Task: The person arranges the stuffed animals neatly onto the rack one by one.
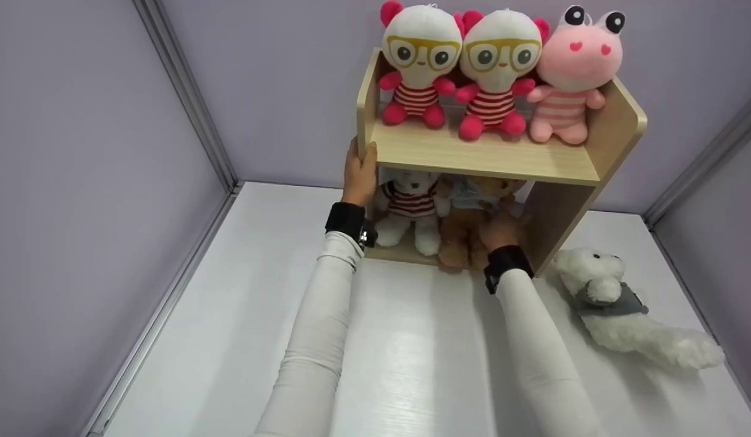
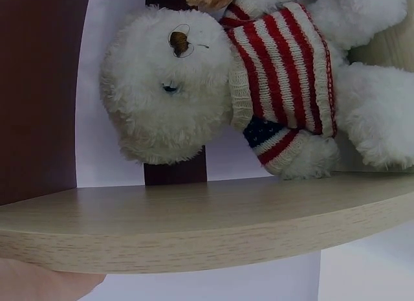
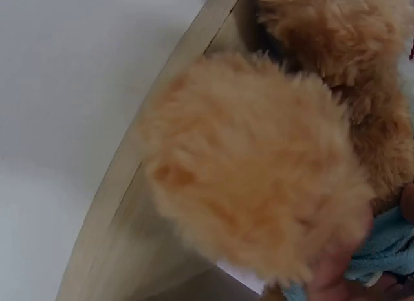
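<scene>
My left hand [image 1: 360, 176] grips the left side panel of a small wooden shelf [image 1: 484, 155]. In the left wrist view, part of that hand shows below the panel's edge [image 2: 194, 254]. My right hand [image 1: 501, 230] reaches into the lower compartment and holds a brown teddy bear [image 1: 457, 233] in a light blue top. Close up in the right wrist view, its fingers [image 3: 333, 265] press into the fur near the blue cloth; a leg hides part of the grip. Left of it sits a white teddy bear [image 1: 412, 204] in a red-and-white striped sweater.
On the upper board sit two panda plushes, one at the left [image 1: 418, 67] and one in the middle [image 1: 497, 73], and a pink frog plush [image 1: 575, 73]. A white plush [image 1: 624, 309] with a grey garment lies on the white table [image 1: 260, 273] right of the shelf. Grey-lilac walls [image 1: 278, 91] stand around.
</scene>
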Available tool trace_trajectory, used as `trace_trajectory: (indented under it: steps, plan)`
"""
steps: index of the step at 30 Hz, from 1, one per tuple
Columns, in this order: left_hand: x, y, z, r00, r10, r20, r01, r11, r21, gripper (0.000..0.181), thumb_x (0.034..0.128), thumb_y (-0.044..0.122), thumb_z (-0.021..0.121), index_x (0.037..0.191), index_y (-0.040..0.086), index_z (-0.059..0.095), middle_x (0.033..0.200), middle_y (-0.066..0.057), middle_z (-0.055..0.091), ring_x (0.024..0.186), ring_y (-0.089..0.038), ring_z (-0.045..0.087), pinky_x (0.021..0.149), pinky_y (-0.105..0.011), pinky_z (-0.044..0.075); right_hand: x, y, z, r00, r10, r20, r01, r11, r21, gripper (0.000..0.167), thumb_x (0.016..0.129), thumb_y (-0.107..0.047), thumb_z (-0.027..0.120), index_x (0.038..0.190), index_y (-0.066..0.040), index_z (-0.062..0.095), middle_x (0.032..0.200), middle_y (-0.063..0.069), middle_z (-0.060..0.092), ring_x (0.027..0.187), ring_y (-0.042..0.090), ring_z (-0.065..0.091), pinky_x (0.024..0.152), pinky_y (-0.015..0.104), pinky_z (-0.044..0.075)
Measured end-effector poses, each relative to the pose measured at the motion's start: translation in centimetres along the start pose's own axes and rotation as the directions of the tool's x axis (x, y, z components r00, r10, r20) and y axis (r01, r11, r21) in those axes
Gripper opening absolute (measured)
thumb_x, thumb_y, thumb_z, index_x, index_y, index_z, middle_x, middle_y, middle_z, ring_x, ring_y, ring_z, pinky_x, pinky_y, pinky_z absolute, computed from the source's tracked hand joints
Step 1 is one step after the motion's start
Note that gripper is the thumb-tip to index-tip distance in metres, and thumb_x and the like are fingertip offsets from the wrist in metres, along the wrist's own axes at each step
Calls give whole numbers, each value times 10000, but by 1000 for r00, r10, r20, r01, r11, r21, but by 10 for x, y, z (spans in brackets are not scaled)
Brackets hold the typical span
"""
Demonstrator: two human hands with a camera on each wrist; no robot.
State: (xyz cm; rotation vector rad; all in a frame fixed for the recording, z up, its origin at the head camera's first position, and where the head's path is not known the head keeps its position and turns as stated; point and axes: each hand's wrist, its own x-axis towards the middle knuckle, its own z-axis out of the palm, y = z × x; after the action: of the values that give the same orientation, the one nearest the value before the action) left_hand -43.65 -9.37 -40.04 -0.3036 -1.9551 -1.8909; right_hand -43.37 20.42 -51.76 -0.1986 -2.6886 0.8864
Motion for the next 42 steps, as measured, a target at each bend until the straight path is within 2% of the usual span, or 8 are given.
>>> trace_trajectory:
  steps: [5,10,16,20,28,31,35,42]
  plan:
    - [-1,1,2,1000,-12,1,12,1000,-12,437,1070,201,420,1456,-4,410,1362,-186,542,1264,-222,503,1071,-277,356,1,0,-1,1000,-9,-2,9,986,167,666,990,-58,468,1533,108,120,1555,305,308,1345,434,437,1167,558,227]
    - [-2,4,2,999,-25,31,25,1000,-3,486,1077,247,408,1506,25,355,1439,-168,489,1340,-217,449,1103,-292,332,5,-2,1,1000,19,-17,-11,924,383,701,992,-149,548,1540,-34,126,1486,270,407,1338,358,451,1109,460,363]
    - [-2,6,3,999,-23,38,23,1000,3,486,1081,250,396,1515,35,348,1462,-152,474,1364,-207,432,1115,-296,324,6,-4,3,999,-7,44,-15,872,488,876,922,-284,700,1524,-78,98,1462,212,412,1327,295,454,1104,432,365]
    - [-1,5,3,999,-13,31,13,1000,5,466,1078,229,402,1495,21,372,1428,-158,501,1334,-204,457,1101,-286,332,5,-2,3,993,-44,114,-21,856,517,771,923,-154,669,1499,-78,162,1453,191,394,1349,289,404,1127,437,324]
    - [1,5,0,1000,-9,16,9,1000,5,465,1071,226,411,1485,15,386,1411,-177,515,1315,-221,472,1104,-295,336,1,7,7,975,-211,73,161,890,427,677,893,-2,594,1497,-73,298,1431,154,458,1260,322,469,1056,509,370]
    - [0,5,-1,1000,-21,11,21,1000,4,470,1073,223,412,1496,23,374,1421,-173,509,1328,-225,464,1108,-297,333,-2,10,11,967,-254,35,216,878,427,609,901,2,582,1454,-58,334,1420,168,475,1257,335,484,1055,529,375]
    - [-1,4,-3,999,-32,2,32,999,14,473,1073,215,415,1501,19,369,1429,-175,503,1337,-228,457,1106,-293,329,-7,9,14,961,-271,62,221,880,420,573,876,17,566,1406,-62,365,1444,202,399,1311,336,421,1102,515,330]
    - [-1,1,-2,1000,-13,13,13,1000,25,474,1075,235,409,1489,8,380,1423,-182,502,1339,-232,454,1102,-291,334,-14,5,12,956,-244,162,178,922,343,611,897,-41,582,1470,-173,418,1610,297,44,1508,423,0,1132,612,250]
